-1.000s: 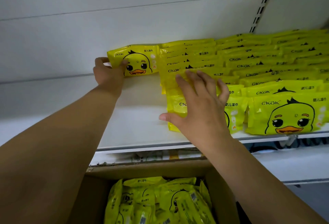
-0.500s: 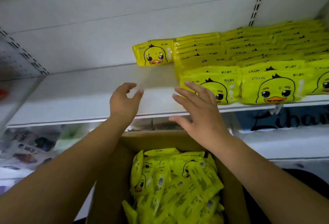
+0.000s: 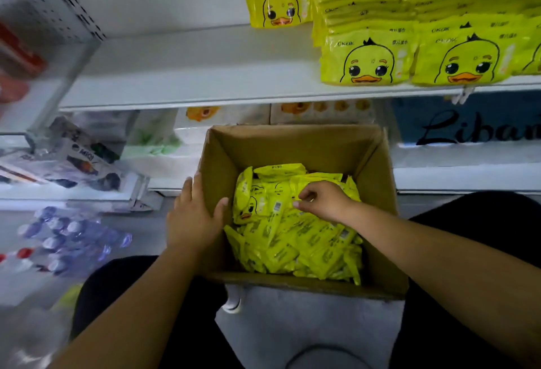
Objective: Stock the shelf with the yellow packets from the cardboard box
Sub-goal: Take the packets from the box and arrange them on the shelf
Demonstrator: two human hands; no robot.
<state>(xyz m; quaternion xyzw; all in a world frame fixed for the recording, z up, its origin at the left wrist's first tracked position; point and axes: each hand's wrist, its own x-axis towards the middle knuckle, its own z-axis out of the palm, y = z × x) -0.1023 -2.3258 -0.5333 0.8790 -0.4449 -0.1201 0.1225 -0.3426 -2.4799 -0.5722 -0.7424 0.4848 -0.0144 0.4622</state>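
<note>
While the white metal shelf [image 3: 205, 75] has bare room left of its stocked rows, the open brown cardboard box [image 3: 292, 146] below holds loose yellow duck-print plastic packets [image 3: 292, 245]. The left hand [image 3: 193, 216] clasps the box wall, probably steadying it; the right hand [image 3: 325, 201] pinches one packet to lift.
</note>
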